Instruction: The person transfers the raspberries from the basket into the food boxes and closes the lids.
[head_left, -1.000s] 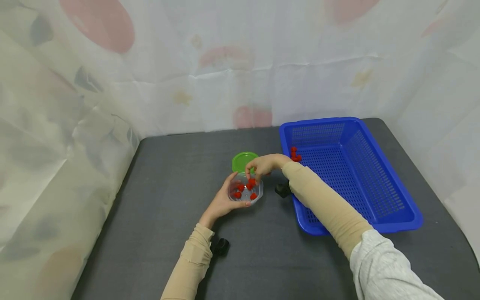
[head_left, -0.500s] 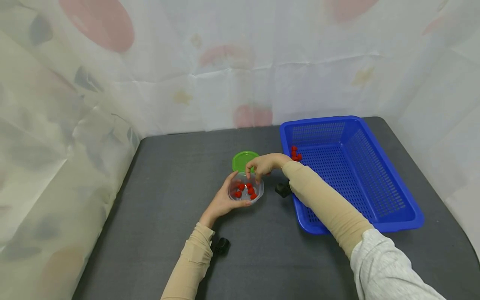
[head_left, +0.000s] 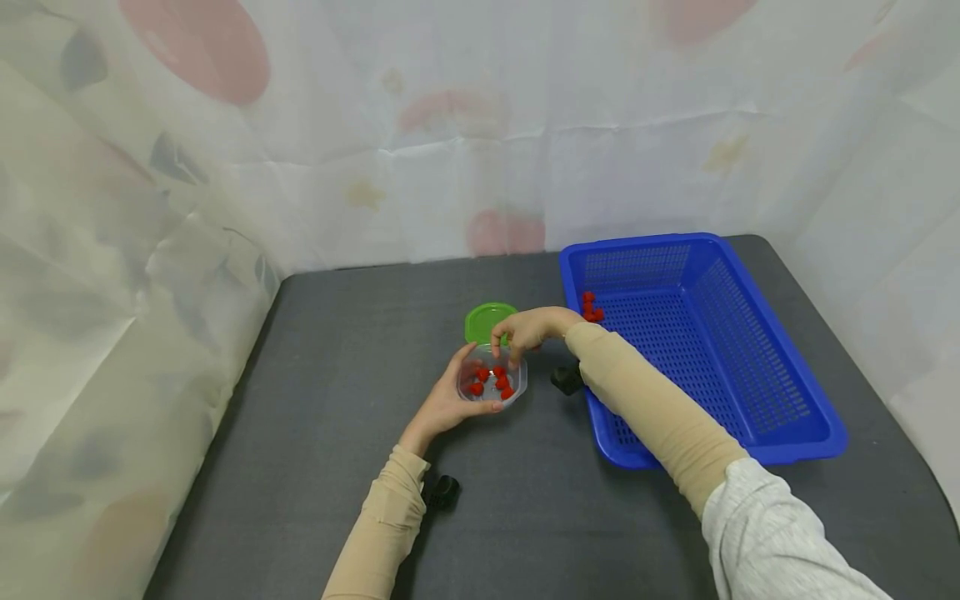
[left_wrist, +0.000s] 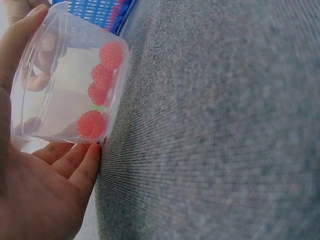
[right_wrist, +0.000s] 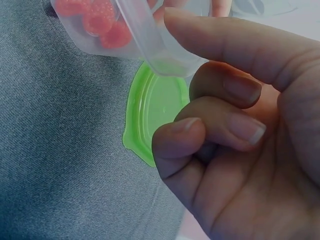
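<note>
My left hand [head_left: 444, 407] grips a clear plastic container [left_wrist: 60, 107] round its side, thumb on the near side and fingers on the far side. Several raspberries [left_wrist: 91, 124] lie on the container's floor. My right hand [head_left: 527, 328] hovers at the container's mouth, its thumb and index finger apart. In the right wrist view the other fingers [right_wrist: 222, 117] are bent toward the palm, and no berry shows in the hand. A green lid [right_wrist: 135, 117] lies on the table just behind the container, partly covered by the right hand in the head view.
To the right stands a blue slotted basket [head_left: 750, 358], with several more raspberries [head_left: 588, 310] at its left side. The right forearm crosses the basket's near left edge. A dark grey cloth [head_left: 352, 358] covers the table, and patterned white sheeting [head_left: 450, 192] hangs behind.
A raspberry near the right fingertips one second ago has dropped among the others in the container. Both hands have stayed nearly in place.
</note>
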